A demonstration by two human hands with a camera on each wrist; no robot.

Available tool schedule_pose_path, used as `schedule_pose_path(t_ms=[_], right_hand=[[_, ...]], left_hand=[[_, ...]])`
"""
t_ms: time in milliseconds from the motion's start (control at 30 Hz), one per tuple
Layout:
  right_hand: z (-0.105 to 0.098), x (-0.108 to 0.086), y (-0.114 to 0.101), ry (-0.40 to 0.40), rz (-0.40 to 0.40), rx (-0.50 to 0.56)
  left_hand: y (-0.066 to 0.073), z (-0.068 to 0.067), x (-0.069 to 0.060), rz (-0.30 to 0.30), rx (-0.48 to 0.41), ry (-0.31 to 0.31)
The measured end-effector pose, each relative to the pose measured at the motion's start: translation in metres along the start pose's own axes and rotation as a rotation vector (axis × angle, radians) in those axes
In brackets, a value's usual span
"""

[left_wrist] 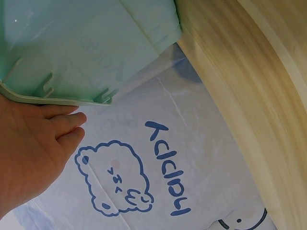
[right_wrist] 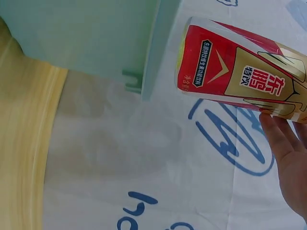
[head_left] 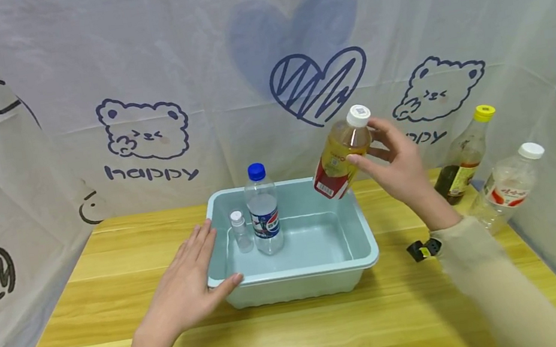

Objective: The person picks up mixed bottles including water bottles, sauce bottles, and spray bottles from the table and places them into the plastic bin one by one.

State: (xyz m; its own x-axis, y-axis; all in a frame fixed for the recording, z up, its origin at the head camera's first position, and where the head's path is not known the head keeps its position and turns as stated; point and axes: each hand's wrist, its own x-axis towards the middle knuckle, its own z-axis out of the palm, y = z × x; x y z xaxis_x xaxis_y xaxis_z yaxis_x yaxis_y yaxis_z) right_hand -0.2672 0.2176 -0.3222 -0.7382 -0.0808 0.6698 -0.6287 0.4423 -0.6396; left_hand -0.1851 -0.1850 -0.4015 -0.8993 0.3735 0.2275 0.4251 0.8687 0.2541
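The right hand (head_left: pixel 397 162) grips a red and gold labelled bottle (head_left: pixel 337 158) with a white cap, tilted above the right back part of a pale green bin (head_left: pixel 299 272). In the right wrist view the bottle (right_wrist: pixel 235 67) is beside the bin's wall, fingers (right_wrist: pixel 280 139) on its side. The left hand (head_left: pixel 185 279), fingers straight, rests along the bin's left rim; the left wrist view shows this hand (left_wrist: pixel 36 146) against the rim (left_wrist: pixel 72 101). Inside the bin a blue-capped bottle (head_left: pixel 266 224) and a small clear bottle (head_left: pixel 241 234) stand upright at the left.
Right of the bin, a yellow-capped bottle (head_left: pixel 464 159) with dark liquid and a white-capped clear bottle (head_left: pixel 506 186) stand near the right edge of the wooden table (head_left: pixel 305 345). A printed white cloth (head_left: pixel 226 54) hangs behind and at both sides.
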Motion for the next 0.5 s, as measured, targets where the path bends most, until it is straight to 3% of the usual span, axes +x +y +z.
schedule_pose_path(t_ms=[500], right_hand=[[0.027, -0.006, 0.006, -0.136, -0.009, 0.016]], left_hand=[[-0.001, 0.000, 0.000, 0.002, -0.009, 0.007]])
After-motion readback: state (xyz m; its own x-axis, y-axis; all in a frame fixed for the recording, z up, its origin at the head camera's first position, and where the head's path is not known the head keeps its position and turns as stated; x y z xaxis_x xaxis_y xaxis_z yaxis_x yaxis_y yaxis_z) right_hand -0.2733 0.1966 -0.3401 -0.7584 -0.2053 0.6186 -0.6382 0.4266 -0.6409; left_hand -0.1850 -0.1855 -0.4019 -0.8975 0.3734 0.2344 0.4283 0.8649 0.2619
